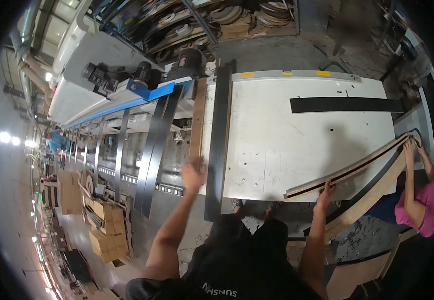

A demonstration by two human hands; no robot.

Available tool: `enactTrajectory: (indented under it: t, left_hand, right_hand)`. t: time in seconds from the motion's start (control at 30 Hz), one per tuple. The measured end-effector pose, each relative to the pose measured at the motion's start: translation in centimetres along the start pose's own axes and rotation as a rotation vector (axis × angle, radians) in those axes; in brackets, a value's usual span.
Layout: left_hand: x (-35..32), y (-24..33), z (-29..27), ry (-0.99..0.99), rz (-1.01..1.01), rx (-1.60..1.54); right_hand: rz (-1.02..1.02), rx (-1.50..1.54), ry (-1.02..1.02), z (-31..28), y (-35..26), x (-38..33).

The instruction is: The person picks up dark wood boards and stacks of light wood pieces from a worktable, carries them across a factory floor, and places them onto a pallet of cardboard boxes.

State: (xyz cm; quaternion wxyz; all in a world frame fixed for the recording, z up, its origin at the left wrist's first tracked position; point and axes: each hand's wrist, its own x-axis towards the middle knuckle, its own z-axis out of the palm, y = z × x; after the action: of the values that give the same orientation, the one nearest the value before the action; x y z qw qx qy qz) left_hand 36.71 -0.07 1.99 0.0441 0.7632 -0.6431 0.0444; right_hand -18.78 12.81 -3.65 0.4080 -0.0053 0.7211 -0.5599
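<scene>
A long, narrow wooden strip (349, 169) with a dark line along its length slants over the right part of the white table (272, 150). My right hand (325, 194) is closed around its near end, thumb up. Another person's hands (411, 145) are at the strip's far right end. My left hand (192, 176) is at the near end of a brown board (198, 117); its fingers are blurred, and I cannot tell whether they grip it. Just right of that hand, a dark panel (219, 145) lies across the table's left end, jutting past the near edge.
Another black strip (344, 105) lies at the table's far right. To the left, dark panels (158, 150) rest across a long conveyor beside a machine with motors (189, 62). Cardboard boxes (108, 230) stand on the floor at left. A curved particleboard piece (367, 207) is near the other person.
</scene>
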Motion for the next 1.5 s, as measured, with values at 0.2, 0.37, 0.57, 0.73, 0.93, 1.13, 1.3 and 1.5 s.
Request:
enactTrajectory:
  t: [0.2,0.37,0.57,0.73,0.93,1.13,1.3,1.5]
  left_hand:
    - [2.7,-23.8,-1.5,-0.123,-0.363,0.06]
    - [0.7,-24.8,-0.1,-0.173,-0.263,0.001]
    - [1.9,-24.3,2.2,-0.209,-0.218,-0.381]
    - [-1.4,-19.2,1.8,-0.104,-0.316,-0.548]
    - [-3.9,-3.8,-0.3,-0.114,-0.234,-0.963]
    - [-3.8,5.1,0.1,-0.159,-0.147,-0.697]
    - [-3.7,8.7,1.7,-0.137,-0.105,-0.557]
    - [-3.4,8.9,4.1,-0.093,-0.055,-0.521]
  right_hand:
    - [-0.038,-0.32,0.145,0.2,-0.4,-2.4]
    - [-0.335,-0.431,0.328,-3.4,3.9,-2.5]
    - [-0.839,-0.564,0.468,0.9,8.4,-7.2]
    - [-0.83,-0.757,0.111,14.6,8.0,-16.2]
    - [-0.896,-0.786,-0.111,18.0,7.7,-22.6]
    - [-0.871,-0.775,-0.263,16.7,9.0,-24.0]
    - [-0.823,-0.766,-0.218,13.7,7.5,-21.6]
    - [-0.904,-0.63,-0.007,12.7,0.0,-16.6]
